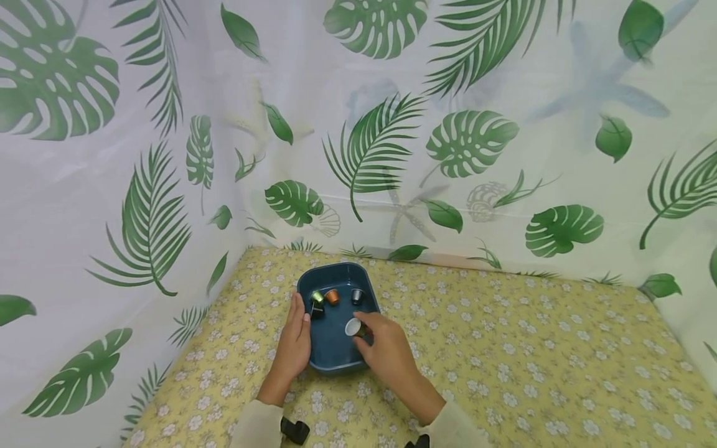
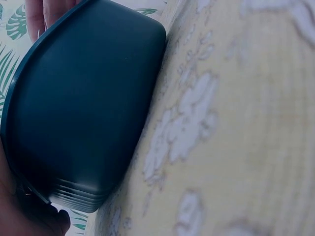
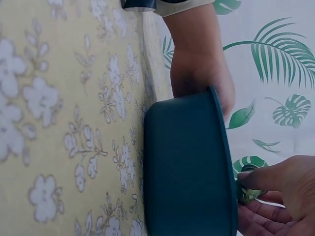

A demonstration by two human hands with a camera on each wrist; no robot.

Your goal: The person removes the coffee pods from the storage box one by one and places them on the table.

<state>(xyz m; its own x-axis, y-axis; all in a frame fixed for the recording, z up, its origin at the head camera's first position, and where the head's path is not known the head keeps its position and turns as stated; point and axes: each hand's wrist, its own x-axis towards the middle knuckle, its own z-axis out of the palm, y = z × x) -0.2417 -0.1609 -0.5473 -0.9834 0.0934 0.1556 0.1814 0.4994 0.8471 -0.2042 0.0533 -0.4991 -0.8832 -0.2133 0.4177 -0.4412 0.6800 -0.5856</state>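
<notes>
My right hand [image 1: 386, 348] pinches a coffee capsule [image 1: 353, 327] between thumb and fingers, over the right part of a dark blue tray [image 1: 336, 368]. Its pale lid faces left in the head view; the right wrist view shows the green body of this capsule [image 3: 249, 195]. At the tray's left side, my left hand [image 1: 294, 342] holds the rim, thumb at the edge and fingers along the outer wall. Inside the tray lie a light green capsule [image 1: 317, 297], a black capsule [image 1: 317, 310], an orange capsule [image 1: 333, 297] and a grey-blue capsule [image 1: 356, 296].
A yellow floral cloth [image 1: 504, 348] covers the table under the tray. White leaf-printed sheets [image 1: 381, 211] hang behind it and along the left and right sides. The tray's outer wall [image 2: 83, 103] fills much of the left wrist view.
</notes>
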